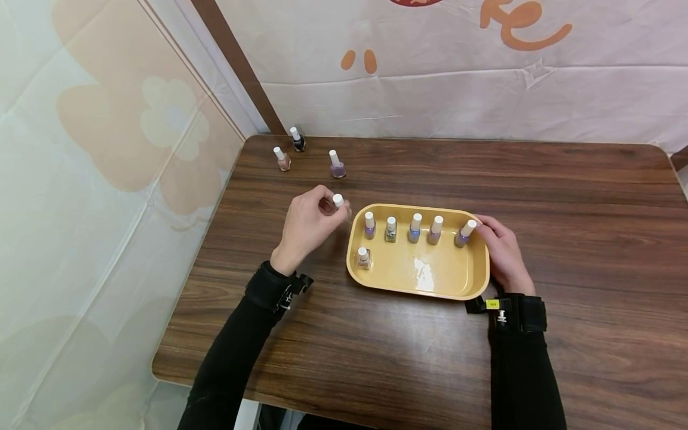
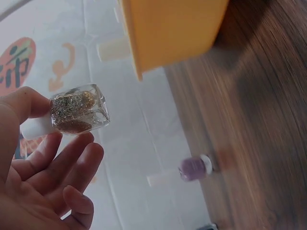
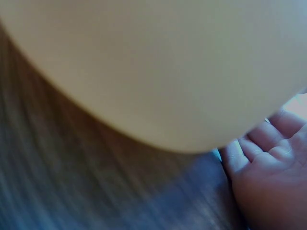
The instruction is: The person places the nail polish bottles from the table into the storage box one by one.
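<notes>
My left hand pinches a nail polish bottle by its white cap, just left of the yellow tray. Gold and silver glitter shows through its clear glass in the left wrist view. At the tray's right end, my right hand holds the rim; the tray wall hides some of its fingertips. Inside the tray, several white-capped bottles stand in a back row, including a blue one and a purple one leaning at the right. Another bottle stands in front at the left.
Three more nail polish bottles stand on the wooden table at the back left: a black one, a pinkish-brown one and a purple one. Printed cloth hangs behind the table and along its left side.
</notes>
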{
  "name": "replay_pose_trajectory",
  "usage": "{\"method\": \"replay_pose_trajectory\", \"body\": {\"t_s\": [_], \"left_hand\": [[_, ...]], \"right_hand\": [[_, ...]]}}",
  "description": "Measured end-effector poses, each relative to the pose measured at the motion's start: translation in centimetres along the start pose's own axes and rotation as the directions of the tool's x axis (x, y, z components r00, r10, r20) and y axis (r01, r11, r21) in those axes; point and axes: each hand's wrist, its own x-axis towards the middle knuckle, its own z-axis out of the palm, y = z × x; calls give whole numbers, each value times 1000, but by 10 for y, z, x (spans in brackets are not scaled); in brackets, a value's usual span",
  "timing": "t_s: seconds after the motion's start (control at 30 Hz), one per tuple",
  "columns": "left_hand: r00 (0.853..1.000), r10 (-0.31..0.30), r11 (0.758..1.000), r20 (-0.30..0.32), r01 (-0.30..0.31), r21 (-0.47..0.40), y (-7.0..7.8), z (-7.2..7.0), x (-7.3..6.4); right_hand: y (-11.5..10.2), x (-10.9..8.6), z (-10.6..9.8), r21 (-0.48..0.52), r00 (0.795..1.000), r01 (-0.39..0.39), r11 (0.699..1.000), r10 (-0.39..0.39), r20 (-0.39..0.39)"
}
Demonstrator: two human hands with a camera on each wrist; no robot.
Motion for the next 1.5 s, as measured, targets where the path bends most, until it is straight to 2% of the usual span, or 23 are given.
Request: {"method": "replay_pose_trajectory", "body": {"t_s": [0.4, 0.7, 0.93, 1.33, 1.5], "left_hand": [[995, 74, 997, 65, -74, -8, 22, 13, -10], [992, 77, 996, 98, -81, 33, 31, 25, -19], [988, 80, 996, 128, -84, 26, 33, 38, -26], [975, 167, 982, 145, -177, 59, 33, 54, -34], [971, 192, 973, 140, -207, 105, 34, 59, -37]], "right_hand": [[-1, -1, 0, 2, 1000, 7, 1000, -7, 1], [-2, 0, 0, -6, 1000, 3, 1000, -3, -3], [-2, 0, 0, 14, 1000, -4, 1000, 4, -6], [-1, 1, -1, 0, 1000, -6, 1000, 6, -4], [-1, 1, -1, 2, 1000, 2, 1000, -2, -2]]}}
